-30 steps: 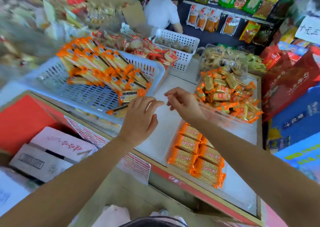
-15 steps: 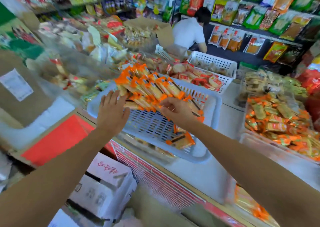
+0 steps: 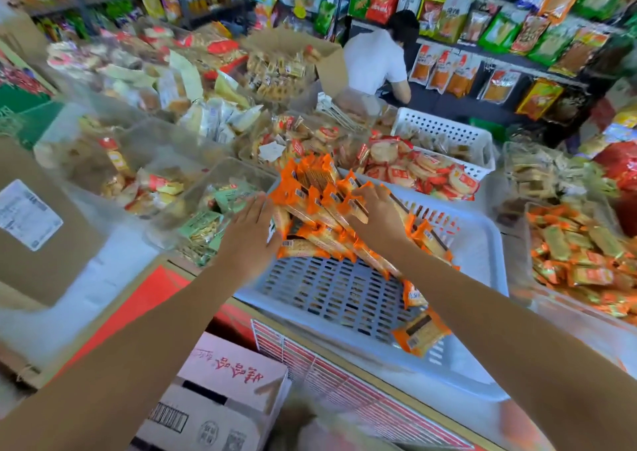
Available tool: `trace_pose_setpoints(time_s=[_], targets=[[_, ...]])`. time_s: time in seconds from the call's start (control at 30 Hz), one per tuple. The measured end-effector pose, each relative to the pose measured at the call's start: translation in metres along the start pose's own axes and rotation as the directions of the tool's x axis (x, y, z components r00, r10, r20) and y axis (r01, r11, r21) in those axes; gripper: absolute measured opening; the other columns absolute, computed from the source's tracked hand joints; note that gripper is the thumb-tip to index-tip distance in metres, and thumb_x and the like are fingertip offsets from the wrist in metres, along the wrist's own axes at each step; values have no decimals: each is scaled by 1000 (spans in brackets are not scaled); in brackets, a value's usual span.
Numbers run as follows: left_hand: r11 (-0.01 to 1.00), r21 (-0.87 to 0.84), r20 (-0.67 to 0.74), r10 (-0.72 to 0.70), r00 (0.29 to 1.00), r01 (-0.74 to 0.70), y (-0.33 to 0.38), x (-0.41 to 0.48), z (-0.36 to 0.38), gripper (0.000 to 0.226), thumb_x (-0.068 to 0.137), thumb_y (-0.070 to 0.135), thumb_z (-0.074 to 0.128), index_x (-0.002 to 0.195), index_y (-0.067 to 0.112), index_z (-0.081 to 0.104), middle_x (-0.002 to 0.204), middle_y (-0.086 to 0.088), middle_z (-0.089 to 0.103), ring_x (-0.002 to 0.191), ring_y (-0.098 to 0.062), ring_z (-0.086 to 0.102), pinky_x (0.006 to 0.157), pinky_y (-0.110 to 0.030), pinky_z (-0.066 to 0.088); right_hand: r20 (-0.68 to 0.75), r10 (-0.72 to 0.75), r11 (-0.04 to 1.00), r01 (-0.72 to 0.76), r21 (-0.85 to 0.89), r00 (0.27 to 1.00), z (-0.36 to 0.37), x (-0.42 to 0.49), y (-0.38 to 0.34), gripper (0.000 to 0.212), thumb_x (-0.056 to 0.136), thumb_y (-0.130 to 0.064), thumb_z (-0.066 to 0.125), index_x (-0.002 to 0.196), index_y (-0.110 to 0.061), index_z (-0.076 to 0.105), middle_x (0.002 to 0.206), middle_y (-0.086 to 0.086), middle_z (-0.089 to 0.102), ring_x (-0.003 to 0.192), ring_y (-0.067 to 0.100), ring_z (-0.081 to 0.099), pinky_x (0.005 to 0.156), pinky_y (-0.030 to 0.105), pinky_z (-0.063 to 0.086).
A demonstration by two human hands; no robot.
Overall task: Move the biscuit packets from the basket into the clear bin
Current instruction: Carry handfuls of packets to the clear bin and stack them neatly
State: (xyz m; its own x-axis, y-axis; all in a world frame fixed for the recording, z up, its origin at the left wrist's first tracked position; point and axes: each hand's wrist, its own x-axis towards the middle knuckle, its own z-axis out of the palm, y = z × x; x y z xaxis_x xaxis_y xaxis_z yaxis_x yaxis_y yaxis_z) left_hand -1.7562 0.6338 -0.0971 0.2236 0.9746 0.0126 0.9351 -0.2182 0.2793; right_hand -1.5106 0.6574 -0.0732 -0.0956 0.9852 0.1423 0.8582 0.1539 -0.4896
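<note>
Close to me, low down, is a cardboard box [image 3: 224, 392] with red writing. Above it sits the pale basket [image 3: 344, 295] with holes in its floor. One loose packet [image 3: 418, 333] lies in its near right corner. The biscuit packets [image 3: 317, 202] are long and thin, with bright orange ends and clear middles that show tan biscuits. They lie heaped side by side at the far left of the basket, and their long sides slant from far left to near right. My left hand [image 3: 250, 233] is flat with straight fingers, pressing the left side of the heap. My right hand [image 3: 377, 216] lies on top, fingers bent over the packets and gripping them. To the right stands the clear bin [image 3: 522, 261], with orange packets in it. Far off, a person in a white shirt [image 3: 375, 61] bends by the shelves.
</note>
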Motion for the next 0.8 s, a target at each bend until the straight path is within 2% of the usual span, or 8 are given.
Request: trace_pose_setpoints(time_s=[0.1,0.2,0.33,0.4,0.57,0.67,0.73,0.8], targets=[[999,-44,39,-4,999,6,-5,9,1,66,102,39,29,153,10,-2,161,-4,-9,149,-18,0,118,-33,7,75,50,993,-42,-111,996,5,15,6,54,90,-29,64,137,-16,41,142,10,36,129,29,38,94,40,44],[998,-65,77,-18,997,23,-8,9,3,67,103,39,29,153,13,-7,161,-3,-9,147,-22,16,116,-35,17,99,55,989,-41,-142,994,9,25,10,57,90,-32,65,139,-18,40,142,10,35,122,30,45,88,42,50],[999,-53,42,4,999,-1,-11,10,9,67,103,39,28,152,11,-9,161,-4,-9,149,-19,-1,118,-32,14,108,-15,984,34,-172,994,12,32,12,61,91,-34,64,144,-18,37,140,11,36,119,31,46,90,41,46],[998,-56,43,7,999,-4,-12,11,10,67,103,39,28,152,11,-8,161,-4,-8,149,-18,-3,119,-32,13,118,-46,981,67,-181,992,12,32,15,61,91,-35,62,145,-18,37,141,11,37,125,31,42,94,41,43],[1000,-11,65,10,998,-9,-13,14,10,68,103,40,26,152,11,-11,161,-3,-10,149,-17,-4,118,-32,11,145,-87,984,107,-143,986,9,32,15,64,90,-30,63,147,-20,35,142,10,40,126,30,44,90,41,46],[1000,-14,65,12,998,-11,-12,13,8,67,103,39,28,152,11,-8,161,-5,-8,149,-19,-4,118,-32,8,127,-131,987,142,-80,983,2,30,10,65,88,-28,66,145,-21,38,132,8,44,120,28,46,85,34,44],[999,-30,23,18,1000,-18,-12,13,6,66,103,36,31,153,8,-2,161,-8,-2,149,-21,-1,119,-32,4,73,-124,991,121,54,990,-6,30,4,63,85,-26,68,142,-19,42,122,5,45,105,23,51,83,33,46],[997,-41,-115,63,991,-68,-10,13,2,60,102,28,39,151,3,18,158,-14,18,146,-29,16,118,-40,16,33,-100,976,92,198,994,-18,28,-4,62,82,-23,71,139,-18,45,114,0,44,97,19,52,85,37,51]])
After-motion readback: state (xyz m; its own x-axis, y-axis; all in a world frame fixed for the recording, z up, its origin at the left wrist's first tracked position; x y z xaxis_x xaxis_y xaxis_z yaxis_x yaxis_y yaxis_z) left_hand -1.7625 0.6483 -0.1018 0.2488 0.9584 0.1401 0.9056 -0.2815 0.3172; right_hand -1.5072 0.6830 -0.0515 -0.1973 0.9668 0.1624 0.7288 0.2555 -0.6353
